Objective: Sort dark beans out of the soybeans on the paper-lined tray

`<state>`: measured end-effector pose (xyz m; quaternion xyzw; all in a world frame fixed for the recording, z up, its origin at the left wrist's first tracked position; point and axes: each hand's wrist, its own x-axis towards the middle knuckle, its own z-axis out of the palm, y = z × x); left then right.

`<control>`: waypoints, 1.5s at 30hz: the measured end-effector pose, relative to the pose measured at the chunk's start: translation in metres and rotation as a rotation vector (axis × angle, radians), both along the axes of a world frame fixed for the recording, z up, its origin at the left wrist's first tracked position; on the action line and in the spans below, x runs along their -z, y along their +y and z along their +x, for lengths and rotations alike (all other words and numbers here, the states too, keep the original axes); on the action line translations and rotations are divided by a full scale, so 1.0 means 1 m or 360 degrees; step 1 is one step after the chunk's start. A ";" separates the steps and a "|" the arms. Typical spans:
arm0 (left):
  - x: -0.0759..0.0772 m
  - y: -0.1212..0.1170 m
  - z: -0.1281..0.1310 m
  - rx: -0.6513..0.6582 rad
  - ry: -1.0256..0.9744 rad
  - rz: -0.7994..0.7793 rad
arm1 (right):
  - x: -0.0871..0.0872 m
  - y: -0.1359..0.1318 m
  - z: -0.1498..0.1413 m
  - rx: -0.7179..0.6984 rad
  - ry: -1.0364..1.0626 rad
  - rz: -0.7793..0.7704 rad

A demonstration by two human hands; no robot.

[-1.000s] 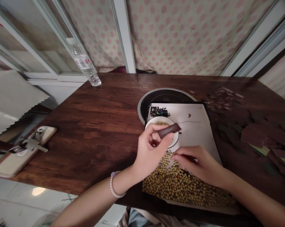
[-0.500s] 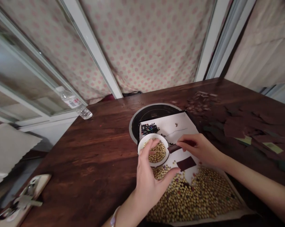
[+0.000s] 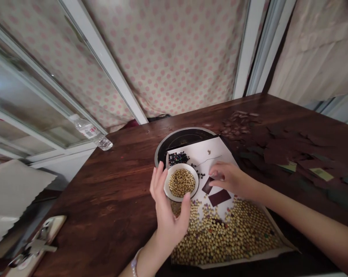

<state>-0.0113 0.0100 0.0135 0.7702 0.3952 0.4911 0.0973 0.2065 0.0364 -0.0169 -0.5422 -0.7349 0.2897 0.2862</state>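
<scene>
My left hand (image 3: 170, 215) curves around a white dark-rimmed bowl (image 3: 195, 191) of tan beads (image 3: 182, 182). Its fingers are stretched out along the bowl's left side, and the thumb is at the front rim; I cannot tell how firmly it touches. My right hand (image 3: 227, 177) hovers over the white tray sheet (image 3: 217, 148), fingers parted, with nothing visible in them. Just below its fingertips lies a small dark brown card piece (image 3: 207, 186). A second dark brown piece (image 3: 219, 197) lies nearer me. Many loose tan beads (image 3: 228, 238) cover the near part of the tray.
Dark beads (image 3: 178, 158) and a thin wire (image 3: 210, 159) lie in the tray's far part. Behind is a round black plate (image 3: 174, 138). Brown scraps (image 3: 289, 150) spread at right. A water bottle (image 3: 91, 132) and a board with metal tools (image 3: 37, 246) are at left.
My right hand has let go of the small dark card piece, which now lies on the sheet. My left hand has moved from over the beads to the bowl's outer side.
</scene>
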 end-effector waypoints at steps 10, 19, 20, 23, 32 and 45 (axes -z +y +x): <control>0.005 0.005 0.001 0.0005 -0.0139 -0.0245 | 0.005 -0.003 -0.009 -0.0008 0.0262 -0.0110; 0.008 0.011 0.000 -0.0040 -0.0262 -0.0346 | -0.049 0.076 0.084 0.0794 0.0562 -0.0031; 0.008 0.011 0.000 -0.0038 -0.0251 -0.0346 | -0.050 0.086 0.097 0.0905 0.0564 -0.0052; 0.008 0.012 -0.001 -0.0043 -0.0245 -0.0377 | -0.046 0.100 0.123 0.1096 0.0554 -0.0100; 0.011 0.014 -0.002 -0.0011 -0.0335 -0.0524 | -0.040 0.012 0.056 0.0175 0.0376 -0.0104; 0.012 0.018 -0.003 -0.0111 -0.0288 -0.0663 | 0.009 -0.038 -0.012 -0.0182 -0.0101 -0.0216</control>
